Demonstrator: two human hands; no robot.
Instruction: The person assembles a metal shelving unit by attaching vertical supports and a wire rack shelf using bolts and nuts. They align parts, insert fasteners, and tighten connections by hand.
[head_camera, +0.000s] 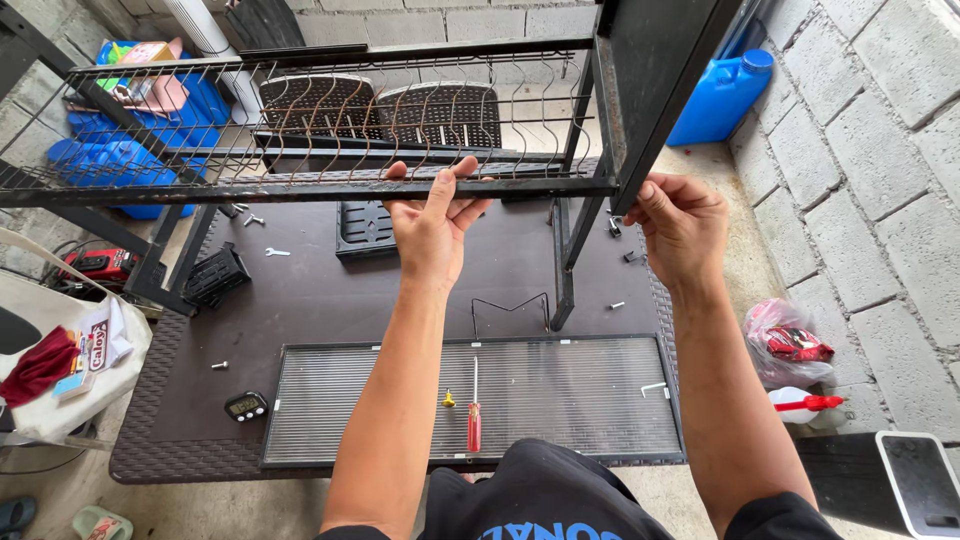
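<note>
A black metal rack frame (300, 190) with a wire dish shelf (330, 110) stands on a dark brown table (300, 300). My left hand (435, 220) grips the frame's front horizontal bar from below, fingers curled over it. My right hand (680, 225) pinches at the lower corner of the black upright side panel (650, 70), fingers closed; whatever small part it holds is hidden. One black leg (563, 265) reaches down to the table.
On the table lie a flat wire grille panel (560, 400), a red-handled screwdriver (474, 415), a hex key (653, 387), a small digital timer (246, 405), loose screws and black plastic baskets (363, 228). Blue jugs (722, 95) stand by the block wall. A spray bottle (800, 405) sits right.
</note>
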